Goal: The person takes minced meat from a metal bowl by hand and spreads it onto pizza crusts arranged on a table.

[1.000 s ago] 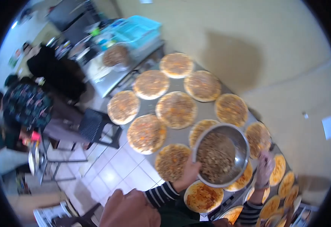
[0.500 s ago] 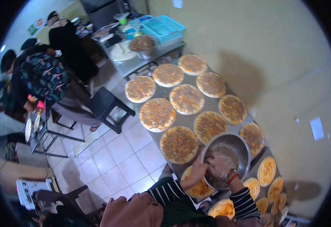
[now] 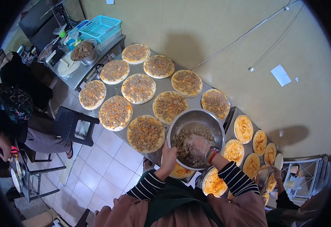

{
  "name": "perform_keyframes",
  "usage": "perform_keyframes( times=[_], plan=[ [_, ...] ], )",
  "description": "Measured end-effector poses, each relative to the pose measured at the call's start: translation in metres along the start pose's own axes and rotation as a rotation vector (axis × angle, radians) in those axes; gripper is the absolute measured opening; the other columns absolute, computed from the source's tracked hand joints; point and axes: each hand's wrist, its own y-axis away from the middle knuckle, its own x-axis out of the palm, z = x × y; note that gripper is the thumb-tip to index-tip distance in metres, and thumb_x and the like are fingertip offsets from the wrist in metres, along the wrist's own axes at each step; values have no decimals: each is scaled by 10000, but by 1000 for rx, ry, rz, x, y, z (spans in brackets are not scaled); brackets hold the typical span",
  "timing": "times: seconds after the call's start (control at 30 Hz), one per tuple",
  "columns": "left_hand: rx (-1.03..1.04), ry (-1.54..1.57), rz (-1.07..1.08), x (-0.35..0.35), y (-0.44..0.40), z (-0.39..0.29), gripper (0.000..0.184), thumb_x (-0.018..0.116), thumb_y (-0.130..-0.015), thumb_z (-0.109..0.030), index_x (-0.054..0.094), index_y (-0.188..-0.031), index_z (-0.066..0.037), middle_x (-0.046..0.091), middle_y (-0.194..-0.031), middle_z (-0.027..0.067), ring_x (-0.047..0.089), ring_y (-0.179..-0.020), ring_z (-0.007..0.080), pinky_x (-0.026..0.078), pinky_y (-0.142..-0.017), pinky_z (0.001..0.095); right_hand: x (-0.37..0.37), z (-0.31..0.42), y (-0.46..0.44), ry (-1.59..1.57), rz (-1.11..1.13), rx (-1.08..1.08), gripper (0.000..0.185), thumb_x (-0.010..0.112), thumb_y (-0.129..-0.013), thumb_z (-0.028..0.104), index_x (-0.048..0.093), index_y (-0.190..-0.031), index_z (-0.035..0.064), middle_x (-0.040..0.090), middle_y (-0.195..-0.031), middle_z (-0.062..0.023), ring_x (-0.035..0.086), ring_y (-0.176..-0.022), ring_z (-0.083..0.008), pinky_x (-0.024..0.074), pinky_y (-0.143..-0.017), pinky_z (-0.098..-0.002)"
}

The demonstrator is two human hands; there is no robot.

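Observation:
My left hand [image 3: 169, 157] grips the near left rim of a steel bowl [image 3: 217, 130] of crumbly brown topping [image 3: 184, 142]. Inside the bowl, my right hand [image 3: 199, 146], in a clear glove, is down in the topping; its fingertips are hidden there. Several flat rounds covered with topping, such as this one [image 3: 146, 134], lie on the metal table beyond and left of the bowl. To the right are rounds with only orange sauce [image 3: 243, 129]. One sauced round [image 3: 180, 172] lies partly under the bowl.
A side table holds a blue basket [image 3: 102, 28] and a metal pot of topping [image 3: 84, 51]. A black stool [image 3: 69, 125] stands on the tiled floor. One person [image 3: 12, 102] is at the left; another person's hand [image 3: 277, 173] is at the right by a bowl [image 3: 263, 178].
The view has swung right. My right hand went from outside the bowl, over the rounds, into the topping. My left hand still holds the rim. A co-worker's arm now shows at the right.

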Motion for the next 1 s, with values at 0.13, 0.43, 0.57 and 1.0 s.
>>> perform_keyframes(
  times=[0.13, 0.43, 0.57, 1.0],
  plan=[
    [-3, -74, 92, -5, -7, -8, 639, 369, -694, 71, 329, -1321, -47, 521, -1067, 40, 487, -803, 92, 407, -674, 195, -25, -9, 9, -115, -215, -18, 343, 617, -637, 86, 600, -978, 121, 600, -869, -154, 604, -801, -326, 497, -704, -404],
    [5, -17, 203, 0, -13, -28, 704, 350, -707, 77, 239, -1386, -69, 485, -1138, 44, 469, -785, 70, 401, -659, 181, -89, -9, 39, -15, -498, 14, 259, 630, -658, 174, 619, -900, 84, 595, -787, -123, 590, -693, -309, 484, -623, -388],
    [-55, -62, 227, -7, -17, -25, 698, 353, -709, 74, 254, -1382, -80, 516, -997, 16, 424, -640, 48, 365, -545, 175, -98, -6, 46, -107, -545, 7, 252, 624, -643, 132, 605, -885, 61, 585, -777, -127, 590, -718, -304, 483, -657, -386],
    [-30, -61, 200, -22, -15, -15, 621, 365, -697, 68, 327, -1311, -10, 513, -1103, 82, 505, -921, 140, 427, -776, 239, 19, -28, 9, 59, -289, 187, 250, 435, -870, 205, 582, -879, 3, 598, -804, -190, 582, -736, -335, 480, -633, -379]
  ],
)
